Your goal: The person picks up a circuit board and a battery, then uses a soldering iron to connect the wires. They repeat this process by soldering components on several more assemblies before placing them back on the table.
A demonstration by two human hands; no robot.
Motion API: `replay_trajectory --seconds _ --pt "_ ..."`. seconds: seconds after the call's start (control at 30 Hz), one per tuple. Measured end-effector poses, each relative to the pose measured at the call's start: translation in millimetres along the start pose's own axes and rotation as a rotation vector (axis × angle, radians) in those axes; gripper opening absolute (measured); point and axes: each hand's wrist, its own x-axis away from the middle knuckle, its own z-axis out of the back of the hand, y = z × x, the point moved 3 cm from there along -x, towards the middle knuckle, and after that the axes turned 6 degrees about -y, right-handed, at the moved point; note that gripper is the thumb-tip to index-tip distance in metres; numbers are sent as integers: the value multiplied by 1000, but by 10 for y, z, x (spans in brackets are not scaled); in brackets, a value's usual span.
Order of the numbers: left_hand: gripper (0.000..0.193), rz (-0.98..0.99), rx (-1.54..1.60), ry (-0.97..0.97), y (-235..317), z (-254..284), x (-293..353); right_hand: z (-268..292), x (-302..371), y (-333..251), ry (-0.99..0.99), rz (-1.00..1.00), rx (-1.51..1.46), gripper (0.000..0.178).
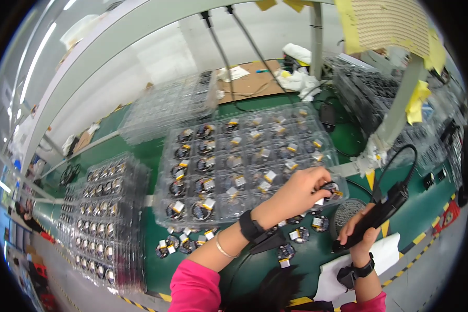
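Observation:
My left hand (309, 190) reaches over the front right corner of a clear plastic tray (247, 205). Its fingers are closed on a small round circuit board (329, 188), partly hidden by the fingertips. The tray's compartments hold rows of similar round boards with white and yellow parts. To the right, my right hand (363, 231) is wrapped round a black corded handheld tool (375, 218), tilted with its lower end toward the bench. Several loose round boards (299, 235) lie on the green bench between my arms, and more lie along the tray's front edge.
Tall stacks of clear trays (101, 223) stand at left, with another stack (166, 101) behind. A round grey container (350, 213) and a white sheet (327, 281) are near my right hand. Black cables (223, 57) hang from the metal frame. More trays (369, 86) fill the back right.

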Motion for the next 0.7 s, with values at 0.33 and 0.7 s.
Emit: replay_trajectory --seconds 0.33,0.7 --pt "27 -16 -211 -97 178 23 -172 0 -24 -50 -8 -38 -58 69" --pt "18 -129 -390 62 -137 188 -613 -48 -30 -56 -9 -73 -76 73"
